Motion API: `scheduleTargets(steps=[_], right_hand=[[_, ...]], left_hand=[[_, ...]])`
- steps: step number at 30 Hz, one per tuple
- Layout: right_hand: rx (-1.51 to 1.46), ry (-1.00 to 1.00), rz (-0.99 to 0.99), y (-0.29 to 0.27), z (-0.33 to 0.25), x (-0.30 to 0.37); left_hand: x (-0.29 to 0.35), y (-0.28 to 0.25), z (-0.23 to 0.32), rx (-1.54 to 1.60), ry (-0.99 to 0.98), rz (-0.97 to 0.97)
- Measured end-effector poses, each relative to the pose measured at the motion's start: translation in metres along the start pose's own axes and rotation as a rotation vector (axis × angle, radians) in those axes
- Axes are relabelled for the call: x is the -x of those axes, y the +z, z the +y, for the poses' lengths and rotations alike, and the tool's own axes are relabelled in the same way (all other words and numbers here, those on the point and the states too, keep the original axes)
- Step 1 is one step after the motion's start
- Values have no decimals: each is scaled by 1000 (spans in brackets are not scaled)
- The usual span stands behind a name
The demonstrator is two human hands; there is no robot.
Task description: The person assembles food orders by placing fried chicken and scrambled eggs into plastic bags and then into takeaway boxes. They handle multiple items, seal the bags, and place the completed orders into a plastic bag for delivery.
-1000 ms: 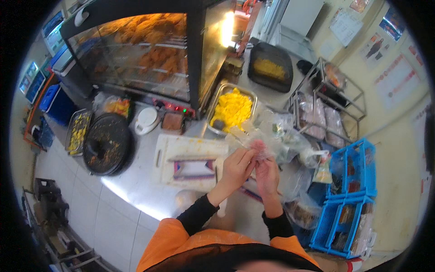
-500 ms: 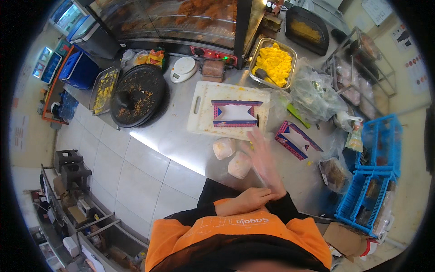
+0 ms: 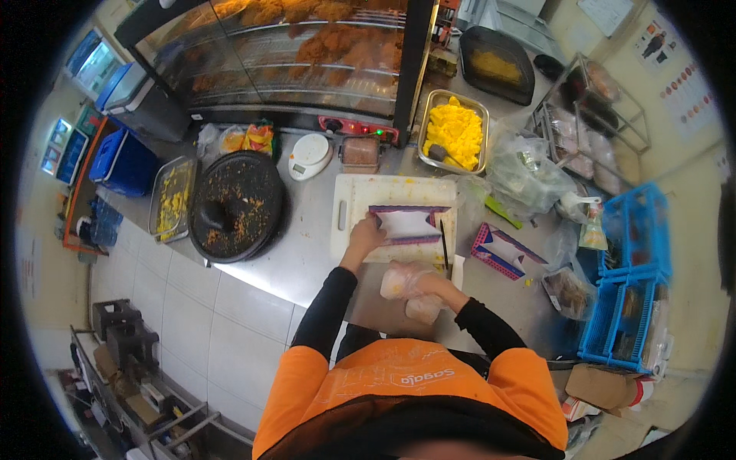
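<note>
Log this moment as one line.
left hand: on open paper box atop white cutting board | right hand: inside clear plastic bag, near counter edge

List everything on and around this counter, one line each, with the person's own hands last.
cutting board: 1, white, counter centre
paper box: 1, white with purple edge, on the board
second paper box: 1, purple-edged, right of board
metal tray: 1, yellow food inside, behind board
round pan: 1, black, left
scale: 1, white, by display case
crates: blue, stacked, right
left hand: bare, on the box's left end
right hand: in clear plastic glove, at counter edge
</note>
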State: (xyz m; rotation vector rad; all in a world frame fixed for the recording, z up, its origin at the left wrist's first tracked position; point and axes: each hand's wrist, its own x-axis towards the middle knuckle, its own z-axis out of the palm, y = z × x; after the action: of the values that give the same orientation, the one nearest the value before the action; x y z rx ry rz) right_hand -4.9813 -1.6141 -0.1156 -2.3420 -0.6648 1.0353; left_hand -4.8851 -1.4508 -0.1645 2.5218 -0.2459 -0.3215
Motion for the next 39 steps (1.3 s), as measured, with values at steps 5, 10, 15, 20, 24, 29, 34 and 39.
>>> scheduleTargets(steps=[5,10,15,20,24,29,34,39], right_hand=[[14,468,396,-85,-21,-8],[-701,362,688,-78,34,-81],[-832,-313,695,-17,84,-134],[202,80,966,-2,45,-89],[-86,524,660,1,36,23],[-342,847,393,44,53,98],[-618,623,888,75,11,83],[-399,276,972,46,-1,106]], left_hand=[[6,0,-23,249,14,-5],[9,0,-28,280,-23,57],[4,-5,-25,393,16,4],[10,-20,-27,609,-90,-37],[42,-23,-33,266,-76,32],[82,24,-3,349,127,-596],[91,78,35,527,70,-724],[115,47,76,830,-188,-782]])
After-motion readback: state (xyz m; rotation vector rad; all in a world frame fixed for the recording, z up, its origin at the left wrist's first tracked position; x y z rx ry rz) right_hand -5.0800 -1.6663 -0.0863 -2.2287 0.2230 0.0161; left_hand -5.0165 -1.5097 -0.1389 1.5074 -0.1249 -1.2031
